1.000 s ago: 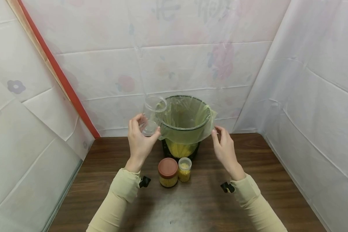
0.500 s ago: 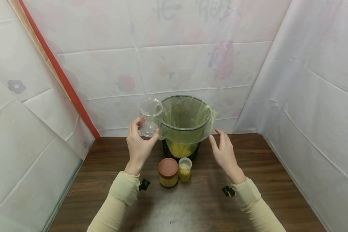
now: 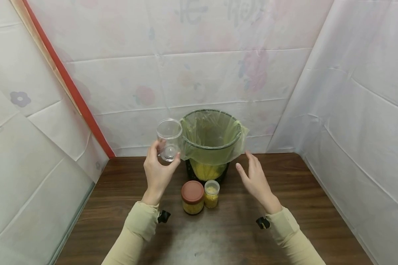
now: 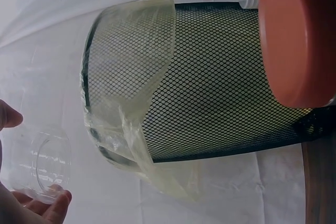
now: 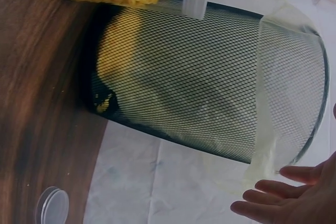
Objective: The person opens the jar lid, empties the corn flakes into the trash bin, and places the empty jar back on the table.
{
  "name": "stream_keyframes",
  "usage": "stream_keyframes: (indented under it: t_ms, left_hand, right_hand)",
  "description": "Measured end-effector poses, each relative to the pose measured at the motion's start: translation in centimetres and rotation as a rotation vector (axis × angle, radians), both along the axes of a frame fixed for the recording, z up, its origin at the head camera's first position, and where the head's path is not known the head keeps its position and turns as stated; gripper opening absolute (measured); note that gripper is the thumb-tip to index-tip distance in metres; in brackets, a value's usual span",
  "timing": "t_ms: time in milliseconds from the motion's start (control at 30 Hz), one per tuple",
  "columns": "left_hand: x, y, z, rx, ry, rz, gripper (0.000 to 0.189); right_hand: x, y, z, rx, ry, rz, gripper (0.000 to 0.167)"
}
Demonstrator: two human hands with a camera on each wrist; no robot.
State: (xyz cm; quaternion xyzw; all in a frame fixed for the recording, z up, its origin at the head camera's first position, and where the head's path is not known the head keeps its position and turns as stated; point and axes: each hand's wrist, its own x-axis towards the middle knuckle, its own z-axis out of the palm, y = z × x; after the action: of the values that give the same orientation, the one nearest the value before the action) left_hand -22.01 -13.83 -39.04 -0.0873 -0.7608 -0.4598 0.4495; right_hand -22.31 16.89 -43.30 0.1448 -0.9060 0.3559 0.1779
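Observation:
Beside the left rim of the mesh bin, my left hand [image 3: 157, 175] grips a clear plastic jar [image 3: 169, 138] between thumb and fingers. The jar is see-through and bare inside, its mouth upward and slightly tilted. The mesh bin [image 4: 215, 77] is lined with a thin pale yellow-green bag [image 3: 207, 155], folded over its rim. Yellow stuff shows low in the bin. My right hand [image 3: 257, 182] hovers to the right of the bin, fingers extended and holding nothing. In the right wrist view its fingertips [image 5: 262, 187] appear close to the bag; whether they touch, I cannot tell.
In front of the bin stand a jar with a brown-red lid [image 3: 192, 191] and a smaller lidless-looking jar [image 3: 211, 198] of yellow flakes. A clear round lid [image 5: 55, 206] lies on the wooden table [image 3: 199, 243]. White sheeting [image 3: 119, 73] encloses the back and sides.
My left hand has drawn the clear jar left and down from the bin's rim, turning it more upright. My right hand has left the bag's edge and moved slightly toward me, fingers spreading.

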Motion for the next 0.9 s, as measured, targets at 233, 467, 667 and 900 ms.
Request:
stream_keyframes:
  t_ms: [233, 467, 667, 900]
  left_hand:
    - [0.5, -0.3, -0.6, 0.016, -0.048, 0.030, 0.063]
    - [0.9, -0.7, -1.2, 0.024, -0.085, 0.036, 0.063]
    - [1.2, -1.0, -1.7, 0.020, -0.097, 0.074, 0.066]
    - [1.3, -1.5, -2.6, 0.003, -0.114, 0.081, 0.064]
  right_hand:
    - [0.1, 0.3, -0.9, 0.079, -0.002, 0.040, 0.069]
    - [0.2, 0.6, -1.6, 0.132, -0.029, 0.059, 0.072]
    - [0.3, 0.9, -2.2, 0.191, -0.005, 0.068, 0.075]
    - [0.4, 1.4, -3.2, 0.249, -0.002, 0.085, 0.078]
